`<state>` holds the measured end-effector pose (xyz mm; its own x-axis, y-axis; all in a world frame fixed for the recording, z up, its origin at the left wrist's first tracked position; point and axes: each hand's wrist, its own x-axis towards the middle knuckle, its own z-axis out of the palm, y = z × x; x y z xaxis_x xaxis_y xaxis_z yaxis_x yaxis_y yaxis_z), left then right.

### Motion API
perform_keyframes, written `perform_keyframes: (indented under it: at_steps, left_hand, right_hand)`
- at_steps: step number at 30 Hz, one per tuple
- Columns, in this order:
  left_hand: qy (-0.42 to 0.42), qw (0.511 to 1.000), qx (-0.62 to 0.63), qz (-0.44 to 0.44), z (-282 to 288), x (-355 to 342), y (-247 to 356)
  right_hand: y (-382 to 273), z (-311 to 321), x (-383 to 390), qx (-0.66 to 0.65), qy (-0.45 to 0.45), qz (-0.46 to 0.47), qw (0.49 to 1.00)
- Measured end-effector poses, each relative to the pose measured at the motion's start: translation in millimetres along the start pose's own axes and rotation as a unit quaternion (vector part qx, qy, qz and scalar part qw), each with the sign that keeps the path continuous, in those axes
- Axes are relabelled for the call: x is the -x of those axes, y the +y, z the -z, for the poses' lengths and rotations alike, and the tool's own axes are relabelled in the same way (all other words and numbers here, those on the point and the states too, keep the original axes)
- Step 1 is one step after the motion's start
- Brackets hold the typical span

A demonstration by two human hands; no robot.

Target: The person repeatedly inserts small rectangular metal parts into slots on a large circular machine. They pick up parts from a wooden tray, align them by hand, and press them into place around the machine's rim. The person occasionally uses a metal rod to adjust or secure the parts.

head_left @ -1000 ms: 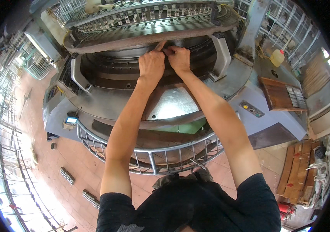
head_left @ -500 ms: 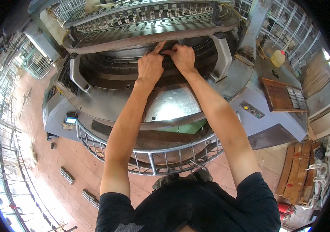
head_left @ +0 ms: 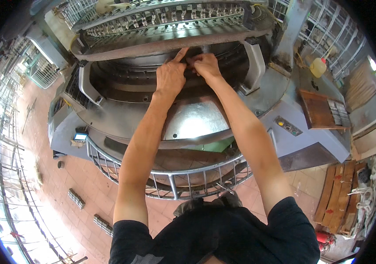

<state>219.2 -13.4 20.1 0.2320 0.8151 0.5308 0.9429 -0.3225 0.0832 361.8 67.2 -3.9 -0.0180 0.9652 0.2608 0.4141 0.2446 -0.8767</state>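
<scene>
Both my arms reach into the opening of a large round machine, which looks like a circular knitting machine, below its rusty-edged upper ring (head_left: 166, 47). My left hand (head_left: 170, 77) rests against the dark curved cylinder wall (head_left: 128, 75), its index finger stretched up toward the ring and its other fingers partly hidden. Close beside it on the right, my right hand (head_left: 206, 66) has its fingers bent and pinched together at the same spot. Whatever is between those fingertips is too small or hidden to make out. Beneath my wrists lies a shiny metal plate (head_left: 196, 115).
Metal brackets (head_left: 253, 68) flank the opening. A curved railing (head_left: 173, 187) stands between my body and the machine. At right are a button panel (head_left: 287, 126), a wooden board (head_left: 314, 109) and a yellowish bottle (head_left: 318, 67). Wooden pallets (head_left: 336, 193) lie on the floor.
My right hand has shifted slightly down and its fingers have curled in closer. The left hand stays nearly in place, index finger still extended.
</scene>
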Motion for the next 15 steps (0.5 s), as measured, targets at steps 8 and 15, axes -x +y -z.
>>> perform_keyframes:
  at_steps: [8,15]
  left_hand:
    - [0.000,1.000,-0.021,0.004,0.8,1.3,1.6]
    - [0.028,1.000,-0.002,-0.007,-2.5,0.6,0.0]
  right_hand:
    - [-2.5,8.3,4.0,-0.388,-0.109,-0.126,0.906]
    - [-1.3,7.3,4.3,-0.425,-0.143,-0.106,0.887]
